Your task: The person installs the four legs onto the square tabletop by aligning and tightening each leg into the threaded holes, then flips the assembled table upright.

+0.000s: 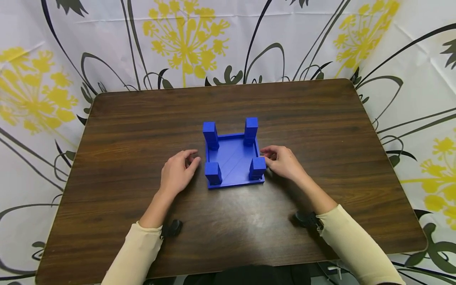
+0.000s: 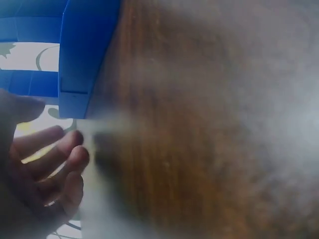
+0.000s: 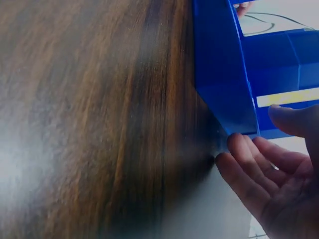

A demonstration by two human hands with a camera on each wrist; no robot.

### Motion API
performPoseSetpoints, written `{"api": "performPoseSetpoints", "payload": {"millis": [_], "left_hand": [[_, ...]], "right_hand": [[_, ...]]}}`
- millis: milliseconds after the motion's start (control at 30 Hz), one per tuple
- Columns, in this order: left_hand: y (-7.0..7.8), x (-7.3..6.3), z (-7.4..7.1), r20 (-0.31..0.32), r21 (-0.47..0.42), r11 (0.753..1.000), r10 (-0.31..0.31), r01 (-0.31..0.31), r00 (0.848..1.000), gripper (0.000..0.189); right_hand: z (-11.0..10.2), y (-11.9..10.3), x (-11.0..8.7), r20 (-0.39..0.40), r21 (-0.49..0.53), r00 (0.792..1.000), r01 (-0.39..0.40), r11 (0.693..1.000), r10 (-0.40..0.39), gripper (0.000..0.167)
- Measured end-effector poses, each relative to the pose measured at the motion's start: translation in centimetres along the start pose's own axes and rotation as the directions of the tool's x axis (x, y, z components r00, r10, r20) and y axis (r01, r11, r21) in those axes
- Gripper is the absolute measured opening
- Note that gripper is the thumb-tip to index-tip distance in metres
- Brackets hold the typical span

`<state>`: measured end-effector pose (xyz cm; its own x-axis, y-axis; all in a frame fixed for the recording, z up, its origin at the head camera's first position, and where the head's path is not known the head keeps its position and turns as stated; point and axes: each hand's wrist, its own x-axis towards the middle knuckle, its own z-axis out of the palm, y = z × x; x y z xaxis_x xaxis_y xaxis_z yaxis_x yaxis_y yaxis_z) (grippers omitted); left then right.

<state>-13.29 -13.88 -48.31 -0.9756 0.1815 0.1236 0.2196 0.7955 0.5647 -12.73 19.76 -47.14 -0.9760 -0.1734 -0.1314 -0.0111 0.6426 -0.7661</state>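
A blue square tray-like piece (image 1: 233, 160) with a low rim lies on the table, and a blocky blue post (image 1: 251, 128) rises at each corner. My left hand (image 1: 176, 172) rests just left of it, fingers loosely bent and a small gap from the rim. In the left wrist view, that hand (image 2: 47, 174) holds nothing beside the blue side wall (image 2: 87, 50). On the other side, my right hand (image 1: 283, 162) has its fingertips at the right rim, partly behind the near right post. The right wrist view shows relaxed fingers (image 3: 251, 169) at the blue edge, seemingly touching it.
The dark wood-grain table (image 1: 142, 118) extends around the piece on all sides. A white curtain with yellow and grey plant prints (image 1: 189, 35) hangs along the back and sides. Cables (image 1: 325, 273) show below the near edge.
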Motion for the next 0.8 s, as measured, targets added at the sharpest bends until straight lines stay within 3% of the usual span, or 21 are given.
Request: {"api": "performPoseSetpoints", "payload": {"millis": [133,267,500,800], "left_hand": [[0.2,0.3,-0.1,0.058,0.027,0.997,-0.076,0.074,0.995,0.031],[0.5,0.7,-0.3,0.15,0.091,0.989,-0.125,0.112,0.981,0.04],[1.2,1.7,-0.1,0.268,0.156,0.984,-0.131,0.091,0.954,0.046],[2.1,2.5,0.2,0.302,0.17,0.982,-0.133,0.084,0.944,0.049]], "right_hand": [[0.3,-0.3,0.4,-0.014,-0.045,0.999,-0.048,0.998,0.047,0.029],[0.5,-0.6,0.8,-0.031,-0.084,0.996,-0.085,0.993,0.082,0.035],[0.9,-0.9,1.1,-0.066,-0.172,0.99,-0.137,0.976,0.127,0.039],[1.1,-1.5,1.3,-0.104,-0.221,0.982,-0.176,0.959,0.156,0.038]]}}
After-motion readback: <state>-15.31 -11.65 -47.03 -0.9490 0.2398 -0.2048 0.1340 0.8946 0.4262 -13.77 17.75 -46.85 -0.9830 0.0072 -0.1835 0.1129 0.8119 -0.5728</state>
